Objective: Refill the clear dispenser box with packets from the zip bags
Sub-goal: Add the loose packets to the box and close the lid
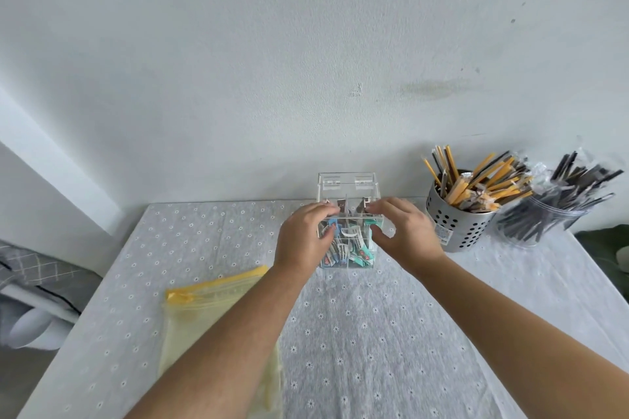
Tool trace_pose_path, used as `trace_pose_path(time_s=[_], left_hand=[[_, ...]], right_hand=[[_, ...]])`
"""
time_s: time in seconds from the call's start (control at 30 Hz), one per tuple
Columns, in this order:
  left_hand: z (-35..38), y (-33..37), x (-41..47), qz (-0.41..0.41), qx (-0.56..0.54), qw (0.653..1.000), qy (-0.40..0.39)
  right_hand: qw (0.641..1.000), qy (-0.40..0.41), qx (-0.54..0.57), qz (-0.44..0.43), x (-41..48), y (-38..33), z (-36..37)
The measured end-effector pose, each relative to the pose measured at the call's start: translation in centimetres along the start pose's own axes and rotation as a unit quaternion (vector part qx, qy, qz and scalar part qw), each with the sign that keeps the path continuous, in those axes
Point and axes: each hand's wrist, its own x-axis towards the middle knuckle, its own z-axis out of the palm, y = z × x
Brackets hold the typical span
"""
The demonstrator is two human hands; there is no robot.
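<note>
Gripping a clear acrylic dispenser box [347,241] with both hands at the far middle of a grey daisy-print tablecloth [357,333].
The left hand [306,231] curls over the box's left top edge and the right hand [406,231] over its right. Colourful packets [362,253] show inside the box, and its hinged lid [347,182] stands open behind. A flat yellow zip bag [207,309] lies near left, partly under the left forearm. A perforated metal cup [459,228] of orange sticks stands just right of the box.
</note>
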Motion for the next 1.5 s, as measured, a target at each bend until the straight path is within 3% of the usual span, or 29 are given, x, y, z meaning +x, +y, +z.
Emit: trace_pose_path(time_s=[0.17, 0.73, 1.03, 1.2, 1.4, 1.5], left_hand=[[0.7, -0.6, 1.2, 0.014, -0.011, 1.000, 0.020], [2.4, -2.8, 6.8, -0.031, -0.017, 0.998, 0.045], [-1.2, -0.8, 6.1, -0.017, 0.095, 0.993, -0.068], [-5.5, -4.3, 0.6, -0.104, 0.059, 0.993, -0.017], [-8.5, -10.4, -10.4, -0.225, 0.071, 0.971, -0.035], [-9.2, -12.6, -15.9, -0.321, 0.086, 0.941, -0.065]], right_hand=[[1.000, -0.003, 0.017, -0.026, 1.4, 1.1, 0.3], [0.996, -0.046, 0.053, 0.050, 6.7, 2.9, 1.6], [0.984, -0.143, -0.036, 0.105, 7.3, -0.9, -0.2], [0.985, -0.123, 0.054, 0.112, 3.5, -6.0, 0.2], [0.961, -0.243, 0.069, 0.109, -4.6, -11.3, 6.3], [0.941, -0.308, 0.035, 0.136, -7.6, -13.3, 9.2]])
